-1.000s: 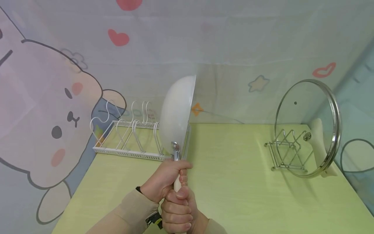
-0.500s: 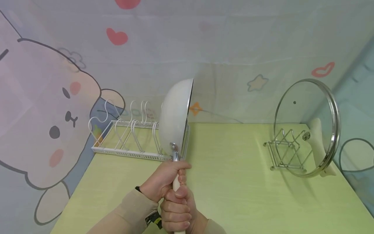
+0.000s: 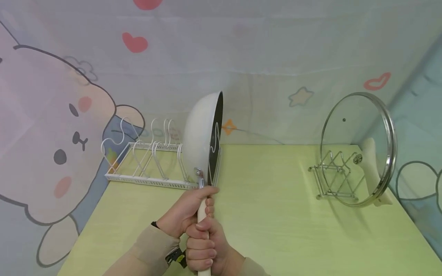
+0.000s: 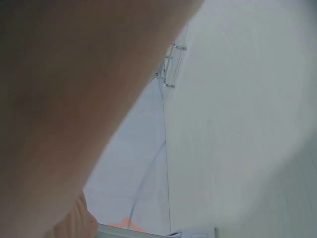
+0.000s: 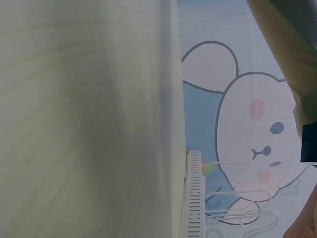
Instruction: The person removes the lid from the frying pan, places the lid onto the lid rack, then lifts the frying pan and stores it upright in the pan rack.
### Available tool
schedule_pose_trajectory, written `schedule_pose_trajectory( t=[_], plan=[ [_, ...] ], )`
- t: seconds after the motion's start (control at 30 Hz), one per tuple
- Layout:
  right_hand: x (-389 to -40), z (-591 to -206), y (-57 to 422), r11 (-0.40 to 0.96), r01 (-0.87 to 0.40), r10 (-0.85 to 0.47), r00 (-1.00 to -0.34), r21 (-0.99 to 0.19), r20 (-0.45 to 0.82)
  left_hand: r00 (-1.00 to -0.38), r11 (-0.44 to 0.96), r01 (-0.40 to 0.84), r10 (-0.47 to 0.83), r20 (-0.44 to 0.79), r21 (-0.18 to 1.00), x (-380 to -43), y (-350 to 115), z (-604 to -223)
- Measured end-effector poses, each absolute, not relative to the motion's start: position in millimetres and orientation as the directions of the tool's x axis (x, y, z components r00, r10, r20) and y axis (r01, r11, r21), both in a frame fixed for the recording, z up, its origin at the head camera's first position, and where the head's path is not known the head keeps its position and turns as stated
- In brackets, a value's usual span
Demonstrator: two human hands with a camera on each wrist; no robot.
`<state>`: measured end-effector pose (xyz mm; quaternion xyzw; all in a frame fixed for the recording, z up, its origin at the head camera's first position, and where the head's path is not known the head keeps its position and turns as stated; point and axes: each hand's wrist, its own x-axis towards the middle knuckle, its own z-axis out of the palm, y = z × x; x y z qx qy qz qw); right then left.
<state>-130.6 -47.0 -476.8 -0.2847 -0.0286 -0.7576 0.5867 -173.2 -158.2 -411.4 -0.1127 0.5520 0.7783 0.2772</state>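
A deep white pan (image 3: 197,134) with a dark inside stands on edge at the right end of the white wire rack (image 3: 152,182) in the head view. One wire loop of the rack shows against its dark inside. My left hand (image 3: 186,210) grips the cream handle (image 3: 202,210) close under the metal joint. Lower down, my right hand (image 3: 207,245) wraps round the same handle, thumb on top. In the left wrist view, a blurred arm covers much of the left side, with fingers (image 4: 77,222) below it. The right wrist view catches the rack's slotted side (image 5: 195,198).
Toward the right of the green table (image 3: 269,199), a glass lid with a steel rim (image 3: 389,157) stands upright in a small chrome rack (image 3: 336,195). A cream knob (image 3: 370,153) projects from the lid. A printed cloth (image 3: 269,50) hangs behind the table.
The pan has turned slightly so its dark inside now shows. It has shifted a little left in the view, along with the whole scene. Both hands keep their hold on the handle.
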Motion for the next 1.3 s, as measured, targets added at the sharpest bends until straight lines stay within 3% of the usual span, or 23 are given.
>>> schedule_pose_trajectory(
  t=[0.43,0.93,1.3],
  plan=[
    [-125.1,-473.2,-32.7,-0.325,0.861,-0.934,-0.229,-0.392,0.273,-0.810,-0.219,-0.549,0.376,-0.449,0.807,-172.9,-157.6,-415.0],
    [-124.0,-468.7,-26.0,-0.283,0.812,-0.957,-0.274,-0.511,0.095,-0.800,-0.310,-0.555,0.452,-0.393,0.772,-172.0,-158.1,-427.0],
    [-123.4,-458.9,-25.1,-0.150,0.793,-0.917,-0.335,-0.590,-0.217,-0.847,-0.227,-0.453,0.411,-0.337,0.862,-165.3,-170.7,-438.8]
  ],
)
